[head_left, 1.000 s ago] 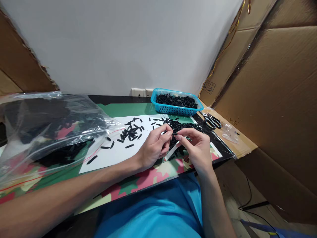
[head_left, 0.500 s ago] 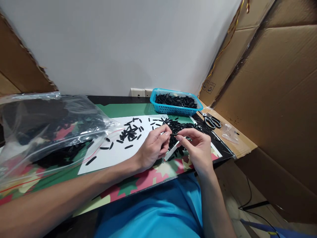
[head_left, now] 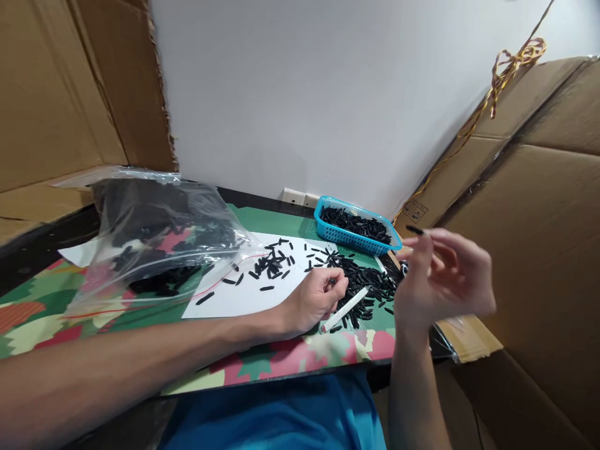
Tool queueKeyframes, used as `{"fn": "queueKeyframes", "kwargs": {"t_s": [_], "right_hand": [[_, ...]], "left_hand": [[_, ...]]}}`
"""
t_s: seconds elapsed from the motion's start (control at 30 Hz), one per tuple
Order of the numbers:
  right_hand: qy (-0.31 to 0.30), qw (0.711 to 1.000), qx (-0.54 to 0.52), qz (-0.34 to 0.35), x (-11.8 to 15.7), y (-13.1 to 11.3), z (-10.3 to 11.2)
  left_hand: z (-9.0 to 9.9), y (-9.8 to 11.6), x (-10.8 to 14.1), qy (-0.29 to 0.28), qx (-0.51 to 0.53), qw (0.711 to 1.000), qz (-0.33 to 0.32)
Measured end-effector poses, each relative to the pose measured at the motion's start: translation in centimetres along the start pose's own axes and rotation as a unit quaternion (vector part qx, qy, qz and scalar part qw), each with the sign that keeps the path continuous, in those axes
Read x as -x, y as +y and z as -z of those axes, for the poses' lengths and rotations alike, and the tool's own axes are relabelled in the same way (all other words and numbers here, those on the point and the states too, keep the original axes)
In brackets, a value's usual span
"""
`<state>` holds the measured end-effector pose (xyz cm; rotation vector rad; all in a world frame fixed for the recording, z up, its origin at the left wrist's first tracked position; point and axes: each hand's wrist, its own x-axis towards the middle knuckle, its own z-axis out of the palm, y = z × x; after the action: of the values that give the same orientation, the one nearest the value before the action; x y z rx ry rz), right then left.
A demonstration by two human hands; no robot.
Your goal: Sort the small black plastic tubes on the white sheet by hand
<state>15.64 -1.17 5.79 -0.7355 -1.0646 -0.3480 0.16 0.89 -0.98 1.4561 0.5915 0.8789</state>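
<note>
Raised at the right, my right hand [head_left: 440, 272] pinches a small black strip [head_left: 415, 229] between thumb and fingertips, its end sticking out. My left hand [head_left: 323, 294] rests over the table with its fingers curled closed; whatever is inside them is hidden. Right beside it, a pile of black strips [head_left: 370, 281] spreads over the green mat. A slim white stick [head_left: 345, 309] with a reddish end, perhaps a pen, lies slanted across that pile. More black strips [head_left: 272, 265] are scattered on a white sheet [head_left: 210, 306] to the left.
A blue plastic basket [head_left: 349, 237] full of black strips stands against the wall. On the left lies a clear zip bag [head_left: 154, 231] with dark pieces inside. Cardboard [head_left: 529, 250] rises on the right. Scissors [head_left: 403, 269] are mostly hidden behind my right hand.
My hands, which met over the pile, have come apart. The right one has risen to the right with a black strip; the left stays low, still closed. The view has shifted.
</note>
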Motion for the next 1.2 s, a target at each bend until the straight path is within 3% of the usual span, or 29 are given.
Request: {"fn": "queueKeyframes", "kwargs": {"t_s": [0.07, 0.13, 0.17, 0.27, 0.47, 0.63, 0.77, 1.07, 1.2], "right_hand": [[-0.105, 0.993, 0.046, -0.039, -1.8, 2.5, -1.8], [-0.278, 0.950, 0.133, -0.044, -2.2, 4.7, -2.6], [-0.319, 0.932, 0.166, -0.044, -1.8, 5.4, -2.6], [-0.341, 0.920, 0.169, -0.090, 0.8, 4.9, -0.8], [-0.388, 0.901, 0.033, -0.193, 5.3, -0.6, 3.4], [-0.425, 0.874, -0.027, -0.234, 5.7, -1.4, 3.6], [-0.441, 0.863, -0.044, -0.243, 5.4, -1.3, 3.7], [-0.540, 0.813, 0.035, -0.216, 4.7, -1.8, 3.3], [-0.525, 0.825, 0.064, -0.199, 5.2, -2.1, 2.9]], "left_hand": [[0.0, 0.0, 0.0, -0.003, -0.005, 1.000, -0.005], [0.1, 0.1, 0.1, -0.005, 0.001, 1.000, -0.009], [0.0, 0.2, 0.1, -0.006, 0.009, 1.000, -0.010], [0.0, 0.5, 0.1, -0.004, 0.054, 0.998, 0.010], [0.0, 1.0, 0.0, 0.004, 0.118, 0.992, 0.052], [0.1, 1.1, -0.1, -0.032, 0.133, 0.988, 0.077], [0.0, 1.1, -0.1, -0.030, 0.125, 0.990, 0.065], [-0.2, 0.7, -0.2, -0.025, 0.065, 0.997, 0.041], [-0.2, 1.0, -0.4, -0.003, 0.087, 0.995, 0.053]]}}
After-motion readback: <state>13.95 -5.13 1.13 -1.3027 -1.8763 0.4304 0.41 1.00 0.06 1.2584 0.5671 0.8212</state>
